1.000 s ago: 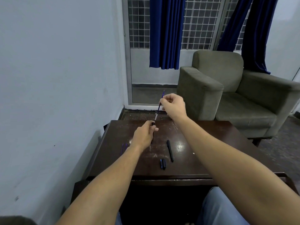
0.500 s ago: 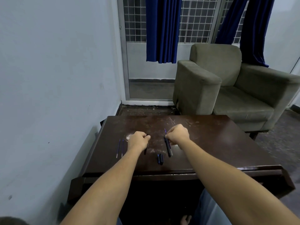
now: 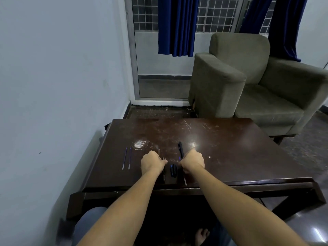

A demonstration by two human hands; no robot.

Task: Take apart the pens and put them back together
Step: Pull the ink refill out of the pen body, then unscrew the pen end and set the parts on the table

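Near the desk's (image 3: 230, 157) front edge, the left hand (image 3: 152, 164) curls tight round a thin pen part (image 3: 164, 173). The right hand (image 3: 192, 163) curls round an ink stick (image 3: 184, 181). Two small caps (image 3: 173, 170) lie between them.

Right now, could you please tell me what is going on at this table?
A person sits at a dark wooden table, working on dismantled pens. The left hand grips a thin pen part that pokes out toward the near edge, and the right hand grips a blue refill the same way. Two short dark pieces lie between them, a black pen lies just beyond the right hand, and two loose blue refills lie off to the left.
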